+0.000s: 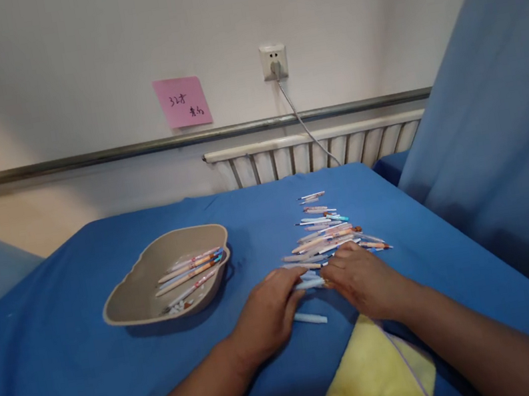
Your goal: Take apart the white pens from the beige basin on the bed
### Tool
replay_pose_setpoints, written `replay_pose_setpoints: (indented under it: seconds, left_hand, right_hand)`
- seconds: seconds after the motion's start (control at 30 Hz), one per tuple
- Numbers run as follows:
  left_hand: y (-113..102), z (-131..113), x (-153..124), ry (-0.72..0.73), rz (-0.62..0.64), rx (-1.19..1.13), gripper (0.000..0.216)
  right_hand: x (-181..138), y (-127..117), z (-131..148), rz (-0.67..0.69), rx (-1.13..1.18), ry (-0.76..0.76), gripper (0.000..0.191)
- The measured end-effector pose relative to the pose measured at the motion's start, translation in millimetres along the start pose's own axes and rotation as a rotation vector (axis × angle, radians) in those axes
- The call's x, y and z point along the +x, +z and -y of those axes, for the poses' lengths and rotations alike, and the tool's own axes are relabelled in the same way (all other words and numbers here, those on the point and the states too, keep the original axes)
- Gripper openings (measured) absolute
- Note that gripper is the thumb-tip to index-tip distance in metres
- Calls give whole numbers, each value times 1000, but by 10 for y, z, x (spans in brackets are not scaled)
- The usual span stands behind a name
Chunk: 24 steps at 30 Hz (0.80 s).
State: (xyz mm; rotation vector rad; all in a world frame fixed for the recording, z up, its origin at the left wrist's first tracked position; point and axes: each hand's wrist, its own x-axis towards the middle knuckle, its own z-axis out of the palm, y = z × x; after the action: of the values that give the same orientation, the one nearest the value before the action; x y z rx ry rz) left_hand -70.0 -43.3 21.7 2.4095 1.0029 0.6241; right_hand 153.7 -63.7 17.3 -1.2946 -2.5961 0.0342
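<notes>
My left hand and my right hand are closed around opposite ends of a small bunch of pale pens, low over the blue cloth. Most of the bunch is hidden by my fingers. Just below it, a light-blue pen lies partly behind my left hand. Beyond my hands, several slim pens in white, peach and blue are spread in a loose column. To the left stands a beige basin with several pens and small white and brown bits inside.
A yellow cloth lies near me, below my right wrist. Blue cloth covers the table. Behind it are a white radiator, a metal rail and a wall socket with a cable. Blue curtain hangs at right.
</notes>
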Motion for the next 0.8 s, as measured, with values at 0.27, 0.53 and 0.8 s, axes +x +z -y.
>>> replay_pose_setpoints:
  seconds: [0.27, 0.53, 0.8]
  left_hand:
    - [-97, 193, 77, -222, 77, -105, 30]
    - [-47, 244, 59, -198, -6, 28, 24]
    - [-23, 179, 32, -174, 31, -61, 18]
  right_hand:
    - [-89, -98, -255, 41, -23, 72, 25]
    - [-224, -227, -474, 184, -36, 216, 23]
    - [-244, -171, -374, 108, 105, 230, 25]
